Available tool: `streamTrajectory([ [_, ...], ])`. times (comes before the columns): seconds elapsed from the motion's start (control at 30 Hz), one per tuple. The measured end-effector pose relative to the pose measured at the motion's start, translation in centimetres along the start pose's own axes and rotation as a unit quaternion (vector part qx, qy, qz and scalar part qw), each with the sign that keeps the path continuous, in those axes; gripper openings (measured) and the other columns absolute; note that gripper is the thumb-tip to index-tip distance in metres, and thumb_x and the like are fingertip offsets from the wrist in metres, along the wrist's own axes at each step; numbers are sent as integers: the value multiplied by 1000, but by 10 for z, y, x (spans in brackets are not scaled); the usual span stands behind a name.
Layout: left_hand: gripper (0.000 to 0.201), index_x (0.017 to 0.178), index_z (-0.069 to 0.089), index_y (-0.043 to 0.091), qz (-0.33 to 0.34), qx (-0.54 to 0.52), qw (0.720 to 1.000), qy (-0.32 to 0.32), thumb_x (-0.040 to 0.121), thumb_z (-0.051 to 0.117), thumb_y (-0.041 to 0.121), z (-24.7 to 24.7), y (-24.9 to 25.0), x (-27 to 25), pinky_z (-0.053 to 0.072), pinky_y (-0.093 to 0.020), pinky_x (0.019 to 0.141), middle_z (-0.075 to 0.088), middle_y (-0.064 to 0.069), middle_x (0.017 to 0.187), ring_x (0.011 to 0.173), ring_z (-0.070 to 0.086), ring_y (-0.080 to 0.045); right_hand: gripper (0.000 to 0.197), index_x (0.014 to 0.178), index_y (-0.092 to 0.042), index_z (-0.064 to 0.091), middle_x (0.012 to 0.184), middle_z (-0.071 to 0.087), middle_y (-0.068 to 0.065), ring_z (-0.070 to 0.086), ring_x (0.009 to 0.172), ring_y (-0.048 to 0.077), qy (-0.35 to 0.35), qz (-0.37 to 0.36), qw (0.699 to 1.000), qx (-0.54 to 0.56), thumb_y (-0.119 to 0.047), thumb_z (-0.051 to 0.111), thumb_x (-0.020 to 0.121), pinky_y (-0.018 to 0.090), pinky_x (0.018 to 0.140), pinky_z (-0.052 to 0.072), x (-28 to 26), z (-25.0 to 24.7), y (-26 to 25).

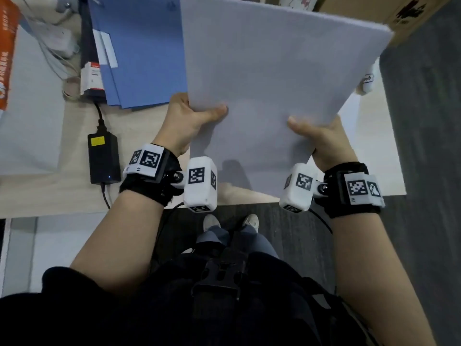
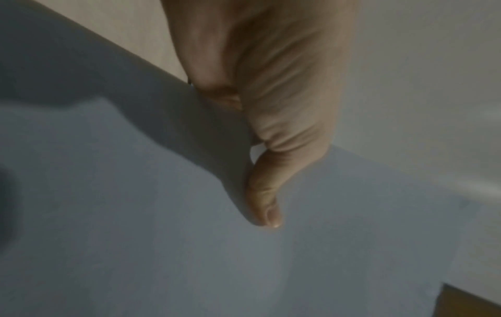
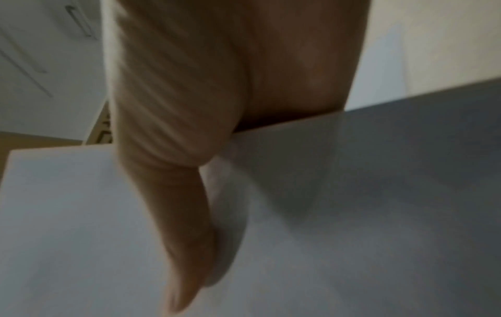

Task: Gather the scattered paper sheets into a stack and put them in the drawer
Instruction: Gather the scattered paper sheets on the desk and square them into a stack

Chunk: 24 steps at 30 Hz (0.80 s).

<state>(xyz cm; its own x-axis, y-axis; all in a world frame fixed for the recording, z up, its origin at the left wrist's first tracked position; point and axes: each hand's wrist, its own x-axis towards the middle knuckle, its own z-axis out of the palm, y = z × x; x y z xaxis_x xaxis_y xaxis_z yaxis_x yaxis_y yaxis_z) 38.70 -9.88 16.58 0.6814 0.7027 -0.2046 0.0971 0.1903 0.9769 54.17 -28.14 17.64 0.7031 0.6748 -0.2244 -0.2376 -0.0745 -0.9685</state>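
Note:
A stack of white paper sheets [image 1: 274, 78] is held up above the desk, tilted, filling the upper middle of the head view. My left hand [image 1: 189, 118] grips its left edge with the thumb laid on top and the fingers hidden beneath. My right hand [image 1: 316, 136] grips the stack's lower right edge the same way. The left wrist view shows the left thumb [image 2: 267, 199] pressed on the paper [image 2: 162, 236]. In the right wrist view the right thumb [image 3: 179, 236] lies across the sheet [image 3: 352, 214]. No drawer is identifiable in any view.
Blue folders [image 1: 139, 53] lie on the light wood desk [image 1: 50, 193] left of the stack. A black power adapter [image 1: 103, 158] with its cable sits near the front edge. A cardboard box [image 1: 409, 16] stands at the back right. Grey floor [image 1: 424, 146] lies to the right.

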Motion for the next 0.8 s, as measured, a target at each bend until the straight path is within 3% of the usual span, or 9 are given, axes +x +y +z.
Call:
streamTrajectory([
  [0.13, 22, 90, 66, 10, -12, 48, 996, -75, 71, 75, 6, 35, -8, 16, 53, -20, 71, 72, 15, 73, 73, 67, -3, 39, 99, -8, 64, 87, 72, 3, 68, 86, 22, 54, 87, 994, 31, -2, 78, 63, 36, 81, 55, -14, -29, 30],
  [0.23, 37, 109, 59, 4, -34, 63, 991, -109, 75, 74, 3, 69, -24, 28, 54, -20, 77, 71, 3, 93, 83, 67, -6, 24, 90, -9, 65, 79, 71, 2, 68, 76, 20, 125, 112, 985, 49, 5, 72, 71, 34, 74, 57, -18, -54, 43],
  [0.33, 55, 121, 50, 2, -54, 106, 985, -124, 73, 76, 11, 101, -45, 42, 50, -28, 93, 63, -10, 120, 104, 62, -17, 16, 82, -8, 68, 73, 72, 1, 67, 72, 21, 190, 140, 970, 55, 7, 70, 75, 39, 77, 57, -18, -80, 52],
  [0.4, 55, 125, 48, 5, -60, 174, 973, -141, 79, 73, 21, 126, -61, 55, 45, -32, 100, 59, -9, 127, 113, 58, -18, 15, 81, -7, 68, 74, 72, 3, 66, 75, 24, 224, 160, 959, 69, 7, 70, 75, 43, 81, 55, -16, -102, 56],
  [0.47, 51, 128, 48, 7, -69, 231, 957, -159, 86, 64, 31, 147, -74, 64, 42, -34, 103, 56, -8, 131, 119, 54, -21, 16, 84, -6, 68, 76, 71, 4, 66, 74, 23, 245, 178, 949, 82, 7, 69, 76, 40, 76, 56, -17, -118, 60],
  [0.53, 46, 132, 46, 8, -78, 271, 948, -151, 93, 53, 33, 166, -84, 73, 41, -29, 101, 49, -11, 136, 123, 51, -25, 18, 92, -3, 66, 83, 70, 8, 67, 72, 22, 272, 200, 937, 88, 6, 69, 77, 33, 67, 58, -19, -133, 62],
  [0.6, 45, 138, 41, 9, -69, 307, 941, -124, 97, 48, 26, 181, -92, 83, 33, -29, 108, 38, -11, 143, 131, 42, -23, 27, 104, 1, 63, 94, 69, 12, 67, 77, 24, 293, 219, 926, 94, 4, 69, 78, 29, 64, 56, -19, -151, 67],
  [0.7, 51, 140, 38, 6, -31, 371, 924, -82, 93, 54, 16, 187, -103, 101, 21, -25, 114, 32, -11, 147, 138, 31, -21, 28, 105, -3, 56, 97, 66, 7, 67, 82, 22, 308, 265, 909, 96, -3, 70, 81, 28, 65, 54, -18, -171, 71],
  [0.8, 61, 142, 34, 7, -27, 429, 899, -87, 87, 61, 14, 190, -110, 122, 16, -32, 118, 23, -11, 153, 144, 17, -24, 40, 111, -8, 45, 100, 61, 3, 64, 85, 17, 340, 290, 888, 111, -8, 72, 81, 26, 60, 51, -18, -183, 76],
])
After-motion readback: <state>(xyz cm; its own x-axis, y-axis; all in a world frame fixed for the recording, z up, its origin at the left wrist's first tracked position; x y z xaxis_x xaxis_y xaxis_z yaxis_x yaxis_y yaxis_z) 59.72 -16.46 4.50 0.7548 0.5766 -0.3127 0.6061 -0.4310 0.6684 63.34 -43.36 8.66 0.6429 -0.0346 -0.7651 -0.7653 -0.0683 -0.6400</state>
